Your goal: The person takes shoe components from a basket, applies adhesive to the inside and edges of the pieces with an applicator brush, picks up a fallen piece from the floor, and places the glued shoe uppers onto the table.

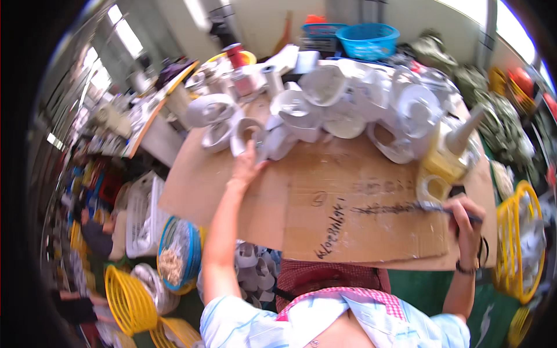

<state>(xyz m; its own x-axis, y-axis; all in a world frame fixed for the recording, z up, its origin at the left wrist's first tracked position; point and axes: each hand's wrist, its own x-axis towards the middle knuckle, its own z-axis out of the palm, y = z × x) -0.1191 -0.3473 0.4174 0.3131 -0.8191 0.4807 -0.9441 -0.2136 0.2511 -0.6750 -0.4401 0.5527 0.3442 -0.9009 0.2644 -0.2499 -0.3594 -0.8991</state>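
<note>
My left hand (pixel 248 165) reaches forward over a cardboard-covered table (pixel 348 214) and grips a curled white strip piece (pixel 250 132) at the near edge of a heap of similar white curled pieces (pixel 342 104). At the right side of the cardboard, my right hand (pixel 464 217) is closed around a thin brush (pixel 432 206) whose tip points left. Just beyond that hand stands a yellow glue bottle with a cone nozzle (pixel 449 152), and a small yellowish roll (pixel 432 187) lies in front of it.
Yellow wire baskets stand at the right (pixel 510 243) and lower left (pixel 127 298). A blue basket of small bits (pixel 180 252) sits below the table's left edge, with a white crate (pixel 142 211) beside it. Blue tubs (pixel 366 39) stand at the back. Another person sits at far left (pixel 96 235).
</note>
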